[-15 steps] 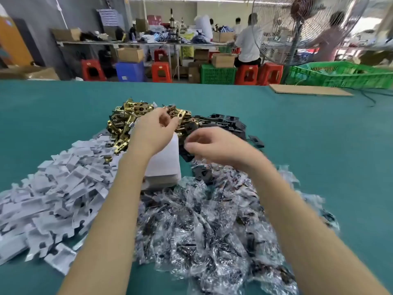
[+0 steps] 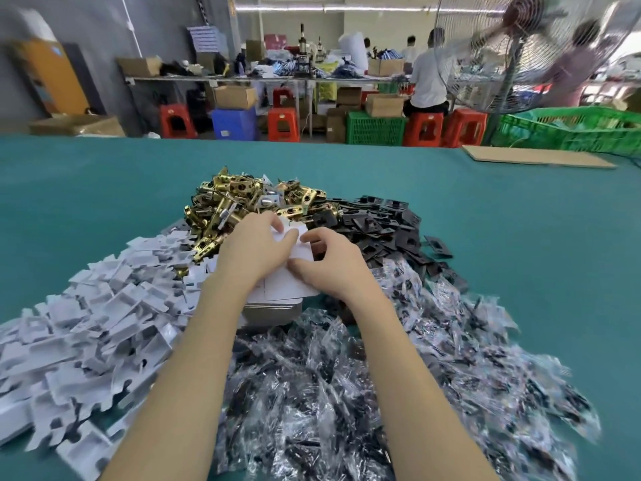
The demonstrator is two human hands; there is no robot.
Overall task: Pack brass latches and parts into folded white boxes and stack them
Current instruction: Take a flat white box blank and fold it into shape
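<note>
— Looking at the middle of the table [image 2: 485,237], what did both hands have?

— A flat white box blank [image 2: 293,237]. The left hand [image 2: 255,249] lay over its left part with the fingers curled down onto the card, and the right hand [image 2: 333,263] pinched its right edge between thumb and forefinger. The blank sat on top of a short stack of white card [image 2: 277,296], and whether it had been lifted clear of that stack I could not tell.

— Where were the latches?

— The brass latches [image 2: 239,199] were heaped just beyond the hands, touching the far side of the left hand. To the right of that heap lay a spread of black plates [image 2: 378,220], running up against the brass.

— And nearer the person?

— On the left, a wide drift of unfolded white blanks [image 2: 90,324], spilling toward the table's near edge. On the right and under both forearms, a pile of clear plastic packets [image 2: 399,376] with small dark parts inside; what the parts were I could not make out.

— Anything further back?

— A strip of brown cardboard [image 2: 537,157] lay on the far right of the green table, well apart from the piles. Behind it stood a green crate [image 2: 572,130] and red stools [image 2: 423,128], with people seated at a bench.
</note>
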